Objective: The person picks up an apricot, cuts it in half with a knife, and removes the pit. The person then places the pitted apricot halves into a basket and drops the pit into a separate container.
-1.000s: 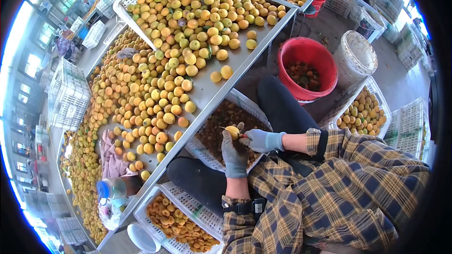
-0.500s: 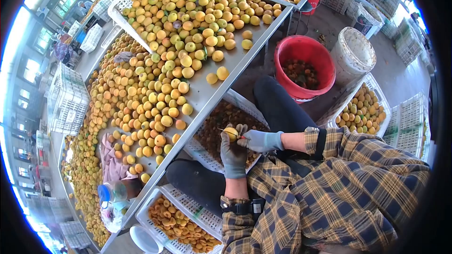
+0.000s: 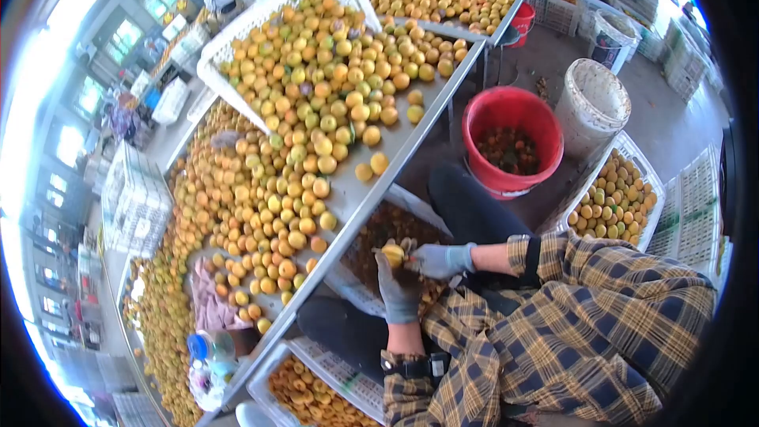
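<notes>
My left hand, in a grey glove, has its fingers round a yellow apricot, which looks cut open. My gloved right hand is closed close beside the fruit. It grips a small red-handled knife, whose blade is barely visible now. Both hands are above a white crate between my legs, with a brown mass of small pieces in it. Whole apricots lie heaped on the metal table in front of me.
A tipped white crate spills apricots onto the table. A pink cloth and a blue-capped jar lie near its edge. Around me are a crate of halved apricots, a red bucket, a white bucket and a crate of whole apricots.
The whole view has shifted, with table and fruit sitting lower and further right. The apricot in my left hand looked whole before and now appears opened. Both hands stay together over the crate.
</notes>
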`<action>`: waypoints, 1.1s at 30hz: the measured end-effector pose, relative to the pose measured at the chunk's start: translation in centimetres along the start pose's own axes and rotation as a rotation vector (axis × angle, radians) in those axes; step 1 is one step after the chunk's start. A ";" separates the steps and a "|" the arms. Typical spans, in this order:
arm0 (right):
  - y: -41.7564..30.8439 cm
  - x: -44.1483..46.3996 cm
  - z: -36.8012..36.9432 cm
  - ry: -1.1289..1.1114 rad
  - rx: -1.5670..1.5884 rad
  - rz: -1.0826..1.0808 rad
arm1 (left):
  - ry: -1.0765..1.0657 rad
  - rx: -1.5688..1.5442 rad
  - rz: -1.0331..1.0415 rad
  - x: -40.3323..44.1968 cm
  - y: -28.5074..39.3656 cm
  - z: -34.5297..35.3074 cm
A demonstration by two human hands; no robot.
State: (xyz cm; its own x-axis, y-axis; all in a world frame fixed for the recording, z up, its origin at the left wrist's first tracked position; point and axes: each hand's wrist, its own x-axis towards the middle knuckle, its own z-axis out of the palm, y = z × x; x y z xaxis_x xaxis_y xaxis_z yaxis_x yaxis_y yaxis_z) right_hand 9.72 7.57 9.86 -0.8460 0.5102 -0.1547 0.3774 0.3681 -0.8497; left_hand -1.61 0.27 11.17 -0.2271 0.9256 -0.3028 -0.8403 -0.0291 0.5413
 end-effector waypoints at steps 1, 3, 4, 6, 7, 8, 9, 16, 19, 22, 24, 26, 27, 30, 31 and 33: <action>-0.1 0.0 0.3 -0.003 -0.065 0.053 | 0.021 0.099 0.037 -0.2 -0.1 -0.2; -0.7 -0.2 0.7 0.030 -0.065 0.093 | -0.021 0.136 0.044 0.7 -0.6 -1.4; -0.8 -0.2 0.5 0.047 -0.071 0.088 | 0.004 0.154 0.038 0.7 -0.7 -1.8; -1.8 -0.6 -0.1 -0.077 0.256 0.320 | -0.002 0.150 0.024 0.3 -0.2 -1.3; -1.9 -1.0 -0.2 -0.144 0.424 0.437 | 0.011 0.140 0.005 0.1 -0.2 -0.9; -1.7 -0.7 0.2 -0.170 0.590 0.317 | -0.011 0.109 0.002 -0.3 0.0 -0.3; -1.2 -0.8 0.2 -0.161 0.590 0.321 | -0.018 0.108 -0.005 -0.4 0.1 -0.1; -2.7 -1.7 -1.5 -0.427 1.069 0.502 | -0.049 0.098 0.015 -0.1 0.1 -0.4; -3.2 -1.7 -1.6 -0.467 1.215 0.510 | -0.050 -0.020 -0.063 0.1 0.1 -0.3; -2.6 -1.1 -0.6 -0.284 0.816 0.449 | -0.070 -0.049 0.020 0.1 0.2 0.4; -1.1 -0.5 0.7 -0.074 0.383 0.204 | -0.044 -0.058 0.080 0.6 0.6 -0.3; -3.7 -1.4 -1.1 -0.036 -0.039 0.199 | 0.073 -0.171 0.127 0.9 1.1 -1.2; -4.3 -1.9 -1.7 -0.038 -0.043 0.197 | 0.073 -0.174 0.130 1.2 1.3 -2.2; -5.1 -2.6 -2.8 -0.016 -0.087 0.093 | -0.114 -0.107 0.212 1.6 1.3 -3.8; -5.6 -2.4 -3.3 0.074 -0.110 0.072 | -0.113 -0.110 0.212 1.5 1.0 -3.7; -6.9 -1.8 -4.5 0.180 -0.178 0.019 | -0.070 -0.275 -0.046 1.0 1.2 -1.6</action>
State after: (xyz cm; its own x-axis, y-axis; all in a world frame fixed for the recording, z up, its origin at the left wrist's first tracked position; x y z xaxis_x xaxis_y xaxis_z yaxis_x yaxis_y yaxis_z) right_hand 10.31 7.66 18.25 -0.7632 0.6430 -0.0641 0.4668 0.4800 -0.7428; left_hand -3.66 0.52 10.25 -0.1594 0.9517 -0.2624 -0.9530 -0.0790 0.2925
